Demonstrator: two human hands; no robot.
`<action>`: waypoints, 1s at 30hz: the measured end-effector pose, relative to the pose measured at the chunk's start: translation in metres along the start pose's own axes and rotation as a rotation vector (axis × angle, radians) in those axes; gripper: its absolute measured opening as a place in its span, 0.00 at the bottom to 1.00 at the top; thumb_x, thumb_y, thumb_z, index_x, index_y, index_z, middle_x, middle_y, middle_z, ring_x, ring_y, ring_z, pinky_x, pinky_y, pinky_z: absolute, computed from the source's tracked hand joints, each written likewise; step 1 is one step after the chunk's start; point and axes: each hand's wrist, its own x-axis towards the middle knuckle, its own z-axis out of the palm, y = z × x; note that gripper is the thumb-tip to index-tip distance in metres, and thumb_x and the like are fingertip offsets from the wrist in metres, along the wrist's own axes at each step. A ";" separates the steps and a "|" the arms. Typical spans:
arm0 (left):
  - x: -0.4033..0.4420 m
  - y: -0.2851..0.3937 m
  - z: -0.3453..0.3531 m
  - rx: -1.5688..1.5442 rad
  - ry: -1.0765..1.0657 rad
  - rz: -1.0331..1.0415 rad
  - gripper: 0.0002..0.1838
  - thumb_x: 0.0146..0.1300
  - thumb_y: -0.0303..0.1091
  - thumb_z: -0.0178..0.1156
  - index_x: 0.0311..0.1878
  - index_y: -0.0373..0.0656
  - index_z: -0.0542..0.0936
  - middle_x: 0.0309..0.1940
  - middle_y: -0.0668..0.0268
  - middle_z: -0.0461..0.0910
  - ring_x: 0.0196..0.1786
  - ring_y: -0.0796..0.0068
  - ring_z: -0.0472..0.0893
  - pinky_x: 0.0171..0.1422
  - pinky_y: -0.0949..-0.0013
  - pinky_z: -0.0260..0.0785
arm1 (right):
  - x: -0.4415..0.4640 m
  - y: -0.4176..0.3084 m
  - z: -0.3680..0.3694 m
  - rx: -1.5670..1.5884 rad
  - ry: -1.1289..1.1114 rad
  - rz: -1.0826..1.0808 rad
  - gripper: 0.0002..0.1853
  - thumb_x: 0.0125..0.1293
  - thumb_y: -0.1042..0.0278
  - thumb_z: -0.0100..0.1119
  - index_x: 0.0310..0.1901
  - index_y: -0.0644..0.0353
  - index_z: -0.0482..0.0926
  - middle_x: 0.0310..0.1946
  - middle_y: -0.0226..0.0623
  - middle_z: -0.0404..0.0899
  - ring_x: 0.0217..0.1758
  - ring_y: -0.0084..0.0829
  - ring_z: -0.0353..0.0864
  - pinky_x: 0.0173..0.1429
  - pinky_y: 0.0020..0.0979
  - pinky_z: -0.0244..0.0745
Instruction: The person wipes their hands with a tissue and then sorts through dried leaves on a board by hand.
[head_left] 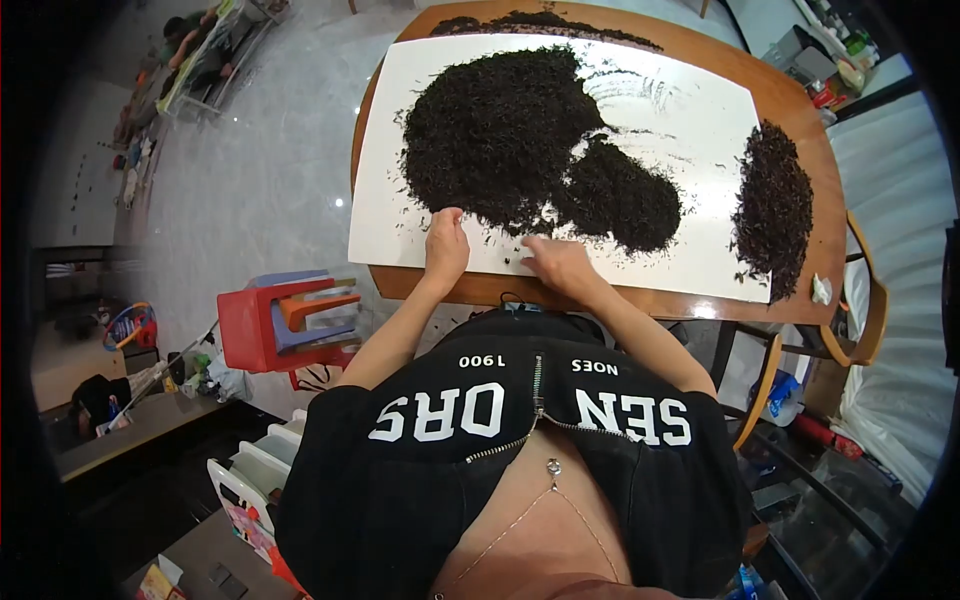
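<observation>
A large heap of dark, dried, tea-like leaves [495, 125] covers much of a white board [700, 120]. My left hand [447, 245] is at the heap's lower edge, its fingers closed together; whatever is in them is too small to make out. Over the board's near edge is my right hand [563, 266], fingers apart and pointing left toward a few loose bits. Just beyond it lies a smaller pile of the same leaves [625, 195], close to the big heap.
The board lies on a wooden table [822, 180]. A browner leaf pile [775, 210] straddles the board's right edge, and more leaves [540, 22] line the far side. Stacked plastic stools [250, 325] stand at left, a wooden chair [870, 300] at right. A crumpled tissue [821, 290] sits at the right corner.
</observation>
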 end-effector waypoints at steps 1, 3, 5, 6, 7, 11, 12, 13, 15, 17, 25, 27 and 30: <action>-0.001 0.002 0.000 -0.003 -0.001 0.005 0.12 0.67 0.24 0.51 0.50 0.33 0.76 0.41 0.54 0.77 0.42 0.55 0.78 0.52 0.61 0.72 | 0.008 -0.003 0.004 0.011 -0.020 -0.048 0.12 0.65 0.65 0.61 0.47 0.56 0.72 0.25 0.33 0.80 0.23 0.35 0.81 0.26 0.33 0.71; -0.003 0.006 0.001 0.025 -0.057 -0.015 0.13 0.66 0.23 0.50 0.51 0.33 0.76 0.43 0.53 0.77 0.44 0.54 0.78 0.53 0.61 0.72 | 0.023 -0.007 0.013 0.015 -0.037 -0.087 0.11 0.66 0.64 0.58 0.45 0.56 0.71 0.23 0.32 0.79 0.23 0.36 0.80 0.26 0.33 0.71; -0.002 0.011 0.004 0.052 -0.112 -0.033 0.14 0.65 0.22 0.50 0.52 0.32 0.76 0.46 0.52 0.77 0.45 0.53 0.78 0.54 0.61 0.72 | 0.032 -0.006 0.021 -0.063 -0.114 -0.177 0.08 0.67 0.63 0.54 0.41 0.56 0.70 0.22 0.33 0.79 0.22 0.36 0.81 0.25 0.34 0.71; -0.001 0.014 0.006 0.048 -0.113 -0.026 0.14 0.65 0.22 0.50 0.52 0.32 0.76 0.46 0.52 0.77 0.45 0.53 0.78 0.54 0.61 0.72 | 0.031 -0.002 0.023 -0.070 -0.111 -0.174 0.08 0.67 0.63 0.54 0.41 0.56 0.70 0.22 0.33 0.79 0.22 0.36 0.81 0.25 0.34 0.71; 0.001 0.017 0.009 0.066 -0.128 -0.015 0.14 0.65 0.22 0.49 0.53 0.32 0.75 0.46 0.52 0.77 0.46 0.53 0.78 0.54 0.61 0.72 | 0.031 0.001 0.026 -0.126 -0.097 -0.153 0.08 0.67 0.62 0.53 0.40 0.56 0.70 0.22 0.33 0.79 0.22 0.36 0.80 0.24 0.35 0.71; 0.004 0.028 0.022 0.119 -0.168 0.009 0.17 0.64 0.21 0.49 0.55 0.32 0.75 0.48 0.51 0.76 0.47 0.52 0.78 0.55 0.61 0.72 | 0.028 0.013 0.028 -0.318 -0.051 -0.051 0.07 0.66 0.62 0.51 0.36 0.55 0.70 0.22 0.34 0.79 0.20 0.36 0.80 0.23 0.36 0.71; 0.006 0.032 0.027 0.083 -0.177 0.057 0.17 0.63 0.20 0.49 0.55 0.31 0.75 0.48 0.51 0.76 0.47 0.53 0.78 0.55 0.61 0.72 | 0.026 0.016 0.021 -0.349 -0.042 -0.007 0.05 0.64 0.65 0.51 0.35 0.55 0.70 0.21 0.34 0.79 0.19 0.35 0.80 0.22 0.36 0.72; 0.007 0.036 0.033 0.047 -0.187 0.106 0.18 0.63 0.20 0.49 0.56 0.31 0.75 0.48 0.51 0.76 0.46 0.53 0.78 0.55 0.61 0.72 | 0.023 0.022 0.019 -0.353 -0.043 -0.006 0.05 0.64 0.65 0.51 0.35 0.55 0.70 0.21 0.34 0.79 0.19 0.35 0.80 0.22 0.36 0.72; 0.009 0.042 0.043 -0.026 -0.210 0.203 0.19 0.62 0.20 0.49 0.56 0.31 0.74 0.48 0.51 0.76 0.46 0.53 0.78 0.55 0.62 0.72 | 0.017 0.037 0.016 -0.416 0.059 0.099 0.05 0.65 0.64 0.52 0.35 0.55 0.70 0.21 0.33 0.79 0.20 0.35 0.80 0.22 0.34 0.71; 0.013 0.050 0.045 -0.088 -0.252 0.226 0.19 0.62 0.20 0.49 0.56 0.31 0.75 0.48 0.51 0.76 0.47 0.52 0.78 0.55 0.62 0.72 | 0.014 0.045 0.006 -0.403 0.090 0.166 0.06 0.66 0.64 0.52 0.35 0.56 0.71 0.22 0.34 0.80 0.20 0.36 0.80 0.23 0.35 0.72; 0.014 0.054 0.039 -0.250 -0.200 0.091 0.18 0.63 0.20 0.49 0.56 0.29 0.75 0.49 0.53 0.77 0.48 0.58 0.79 0.54 0.66 0.72 | 0.029 0.070 -0.010 -0.032 0.225 0.580 0.11 0.71 0.64 0.50 0.48 0.59 0.76 0.30 0.41 0.83 0.26 0.40 0.83 0.26 0.35 0.72; 0.013 0.044 0.043 -0.256 -0.193 0.054 0.18 0.64 0.21 0.48 0.57 0.29 0.75 0.49 0.53 0.77 0.48 0.60 0.79 0.54 0.67 0.72 | 0.039 0.089 0.009 0.051 0.299 0.558 0.11 0.71 0.65 0.49 0.49 0.59 0.76 0.30 0.41 0.83 0.25 0.38 0.82 0.25 0.35 0.72; 0.015 0.031 0.053 -0.290 -0.174 -0.057 0.19 0.65 0.21 0.48 0.58 0.30 0.75 0.49 0.53 0.78 0.47 0.64 0.79 0.53 0.69 0.73 | 0.053 0.121 0.044 0.294 0.511 0.491 0.14 0.70 0.66 0.46 0.53 0.58 0.76 0.30 0.41 0.81 0.23 0.34 0.78 0.22 0.33 0.69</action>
